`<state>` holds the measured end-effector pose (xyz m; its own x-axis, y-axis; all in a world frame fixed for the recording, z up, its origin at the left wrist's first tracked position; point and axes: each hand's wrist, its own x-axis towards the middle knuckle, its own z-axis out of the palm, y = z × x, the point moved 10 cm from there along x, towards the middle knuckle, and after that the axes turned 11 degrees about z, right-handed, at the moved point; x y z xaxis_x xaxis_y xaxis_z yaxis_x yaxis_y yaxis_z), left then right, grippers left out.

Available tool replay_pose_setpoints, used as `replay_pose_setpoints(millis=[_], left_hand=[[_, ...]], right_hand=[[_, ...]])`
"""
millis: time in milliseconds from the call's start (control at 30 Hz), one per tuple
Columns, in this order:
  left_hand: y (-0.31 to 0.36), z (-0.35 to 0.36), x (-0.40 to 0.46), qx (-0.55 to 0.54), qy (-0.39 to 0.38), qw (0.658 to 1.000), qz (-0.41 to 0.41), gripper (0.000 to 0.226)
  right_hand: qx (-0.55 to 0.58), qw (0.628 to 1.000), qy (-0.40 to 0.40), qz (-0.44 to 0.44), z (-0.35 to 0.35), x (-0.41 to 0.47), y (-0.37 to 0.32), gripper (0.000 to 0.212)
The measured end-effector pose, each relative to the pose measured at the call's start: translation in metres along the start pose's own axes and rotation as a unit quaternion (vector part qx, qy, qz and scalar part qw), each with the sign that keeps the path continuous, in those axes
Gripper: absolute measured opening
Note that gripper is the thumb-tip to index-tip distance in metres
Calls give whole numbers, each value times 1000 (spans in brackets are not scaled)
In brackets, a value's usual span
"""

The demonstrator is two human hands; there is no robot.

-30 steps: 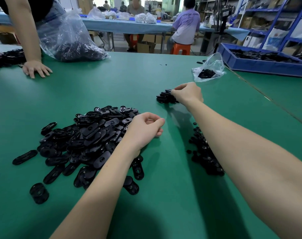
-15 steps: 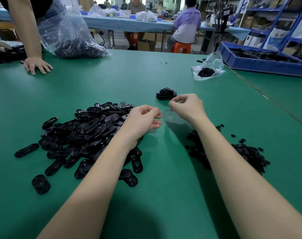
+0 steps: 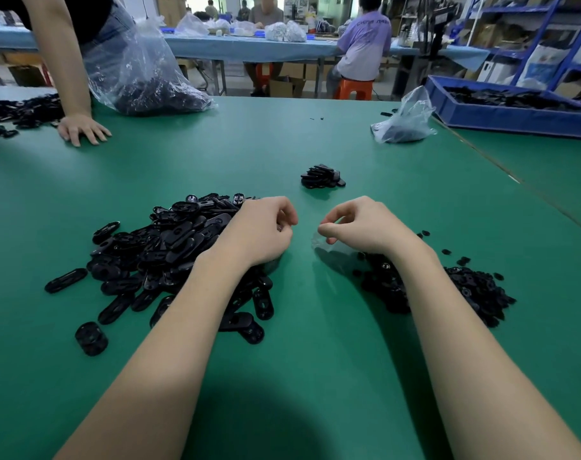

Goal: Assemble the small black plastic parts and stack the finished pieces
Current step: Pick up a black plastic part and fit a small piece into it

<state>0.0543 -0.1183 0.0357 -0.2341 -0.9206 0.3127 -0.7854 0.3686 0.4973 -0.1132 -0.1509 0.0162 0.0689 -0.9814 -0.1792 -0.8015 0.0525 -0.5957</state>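
Grip: right hand back from the far stack, fingers curled, nothing visible; left hand curled at oblong pile, contents unclear. Piece stacked, next pick starts.

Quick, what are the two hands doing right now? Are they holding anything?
Left hand: fingers curled beside the big pile; cannot tell if the grip holds a part.
Right hand: fingers curled, nothing visible in them.

A blue bin sits at the green table's far right corner, near a small plastic bag.
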Motion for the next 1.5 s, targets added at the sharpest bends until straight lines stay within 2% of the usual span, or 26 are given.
replay_pose_setpoints(millis=[167, 367, 500, 600, 1100, 1167, 1267, 1367, 1500], left_hand=[[2, 10, -1, 91, -73, 993, -1, 23], [4, -1, 0, 67, -48, 997, -4, 30], [1, -11, -1, 169, -66, 983, -8, 36], [-9, -7, -6, 174, -98, 979, -32, 39], [0, -16, -6, 142, -16, 990, -9, 13], [6, -17, -4, 112, 10, 994, 6, 12], [17, -12, -1, -14, 38, 999, 14, 2], [27, 1, 0, -124, 49, 991, 4, 8], [32, 12, -2, -199, 76, 977, -11, 14]], right_hand=[[-4, 1000, -12, 9, -7, 1, 5, 9], [5, 1000, -19, 7, -9, -2, 4, 9], [-5, 999, -33, 1, -4, -4, 1, 9], [-8, 999, -39, -2, -2, -5, 0, 9], [-21, 999, -48, 5, -7, -7, 5, 10], [-56, 997, -50, 13, -12, -8, 8, 11], [-129, 989, -66, 32, -16, -11, 14, 7], [-163, 981, -91, 45, -18, -17, 15, 4], [-202, 971, -120, 54, -19, -24, 15, 13]])
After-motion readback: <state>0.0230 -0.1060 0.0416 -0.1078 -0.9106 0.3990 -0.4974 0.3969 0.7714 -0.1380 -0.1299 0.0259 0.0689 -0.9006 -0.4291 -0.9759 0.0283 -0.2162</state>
